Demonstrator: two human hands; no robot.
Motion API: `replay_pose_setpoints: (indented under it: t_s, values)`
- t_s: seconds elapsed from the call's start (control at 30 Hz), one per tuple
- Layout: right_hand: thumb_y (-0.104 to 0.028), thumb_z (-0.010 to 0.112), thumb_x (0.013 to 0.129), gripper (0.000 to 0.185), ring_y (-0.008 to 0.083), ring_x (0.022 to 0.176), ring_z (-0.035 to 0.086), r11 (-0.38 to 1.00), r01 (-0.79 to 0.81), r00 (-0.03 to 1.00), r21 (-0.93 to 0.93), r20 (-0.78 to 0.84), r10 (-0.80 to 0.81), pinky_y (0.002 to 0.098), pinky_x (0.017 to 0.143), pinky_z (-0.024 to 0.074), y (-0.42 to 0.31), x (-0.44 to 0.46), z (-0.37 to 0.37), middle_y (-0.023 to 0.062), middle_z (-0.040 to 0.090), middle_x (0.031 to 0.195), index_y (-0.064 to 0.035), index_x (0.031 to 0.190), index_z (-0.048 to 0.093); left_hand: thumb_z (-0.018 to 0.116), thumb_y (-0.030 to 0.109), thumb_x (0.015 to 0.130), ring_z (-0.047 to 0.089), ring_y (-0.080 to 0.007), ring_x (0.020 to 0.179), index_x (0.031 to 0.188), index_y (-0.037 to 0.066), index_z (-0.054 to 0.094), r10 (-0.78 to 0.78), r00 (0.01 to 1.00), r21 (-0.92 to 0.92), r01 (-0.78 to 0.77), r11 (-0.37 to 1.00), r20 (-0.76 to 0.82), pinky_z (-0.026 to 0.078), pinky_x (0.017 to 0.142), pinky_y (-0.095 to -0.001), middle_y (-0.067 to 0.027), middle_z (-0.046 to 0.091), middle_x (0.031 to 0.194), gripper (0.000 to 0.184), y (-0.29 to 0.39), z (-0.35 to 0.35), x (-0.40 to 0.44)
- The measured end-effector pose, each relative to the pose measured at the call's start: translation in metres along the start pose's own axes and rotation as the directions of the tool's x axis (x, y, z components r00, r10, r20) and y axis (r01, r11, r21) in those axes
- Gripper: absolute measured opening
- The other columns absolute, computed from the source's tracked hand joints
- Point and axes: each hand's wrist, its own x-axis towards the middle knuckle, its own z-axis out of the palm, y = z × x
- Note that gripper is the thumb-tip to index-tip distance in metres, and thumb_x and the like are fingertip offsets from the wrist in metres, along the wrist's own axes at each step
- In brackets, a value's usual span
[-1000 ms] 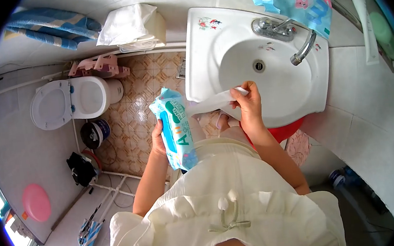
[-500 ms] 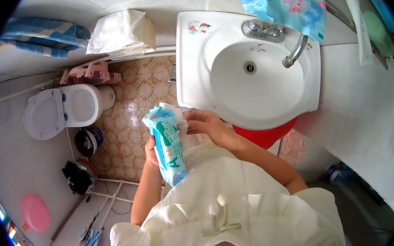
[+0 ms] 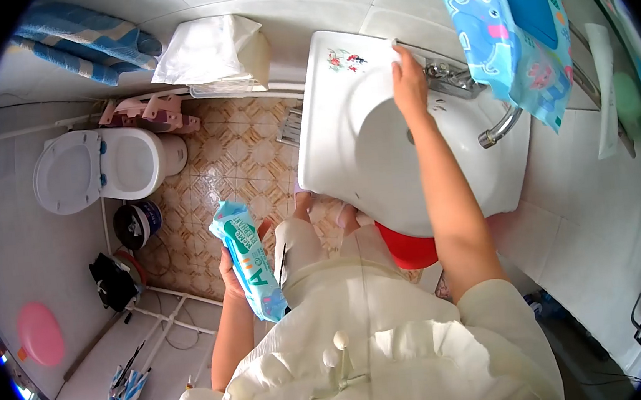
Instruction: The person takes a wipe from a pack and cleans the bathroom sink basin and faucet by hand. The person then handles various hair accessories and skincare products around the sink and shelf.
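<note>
My left hand (image 3: 232, 274) is wrapped round a blue pack of wipes (image 3: 247, 257), which it holds upright in front of my left side. My right arm reaches across the white washbasin (image 3: 329, 130). At the basin's back edge, left of the metal tap (image 3: 454, 79), my right hand (image 3: 410, 87) has its fingers close together. A pale scrap at the fingertips looks like a wipe (image 3: 396, 43), mostly hidden by the hand.
Above the tap hangs a larger blue wipes packet (image 3: 489, 29). Beneath the basin is a red bucket (image 3: 406, 247). To the left stand a toilet (image 3: 132, 162), a pink plastic stool (image 3: 146, 115) and a dark bucket (image 3: 136, 224). A white bag (image 3: 210, 52) hangs on the wall.
My right hand has left the pack's side, where it held a white wipe, and moved up and right to the basin's back edge. My left hand has lowered the pack slightly leftward.
</note>
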Motion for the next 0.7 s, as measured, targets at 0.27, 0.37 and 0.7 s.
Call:
replay_pose_setpoints:
  t_s: [0.27,0.37,0.7]
  values:
    - [0.004,0.048,0.085,0.031,0.0292,0.116,0.052,0.945,0.312,0.937,0.096,0.13,-0.323,0.0383,0.096,0.0436,-0.042,-0.092,0.001,0.0146,0.059,0.118,-0.0052,0.109,0.064,0.067,0.057,0.071,0.056,-0.0142,0.071,0.12,0.009,0.055,-0.028,0.999,0.016,0.028,0.999,-0.038,0.044,0.058,-0.0275,-0.0061,0.044,0.138,0.07,0.0,-0.002,0.006]
    - [0.005,0.048,0.083,0.031,0.0283,0.108,0.057,0.932,0.283,0.934,0.226,0.156,-0.321,0.0374,0.091,0.0467,-0.044,-0.086,-0.003,0.0128,0.063,0.109,-0.0064,0.106,0.065,0.072,0.052,0.067,0.047,-0.0295,0.121,0.129,0.005,0.047,-0.073,0.995,-0.061,0.077,0.995,0.072,0.038,0.102,-0.043,-0.0152,0.047,0.134,0.081,0.0,-0.012,0.012]
    - [-0.001,0.045,0.087,0.03,0.0267,0.116,0.051,0.967,0.252,0.967,0.021,0.039,-0.253,0.0355,0.099,0.0409,-0.05,-0.033,0.048,0.0116,0.057,0.122,-0.0077,0.11,0.062,0.065,0.058,0.073,0.053,-0.012,0.068,0.118,0.008,0.057,-0.002,0.999,-0.049,0.0,0.999,-0.053,0.042,0.056,-0.026,-0.0058,0.043,0.139,0.068,0.002,-0.018,0.002]
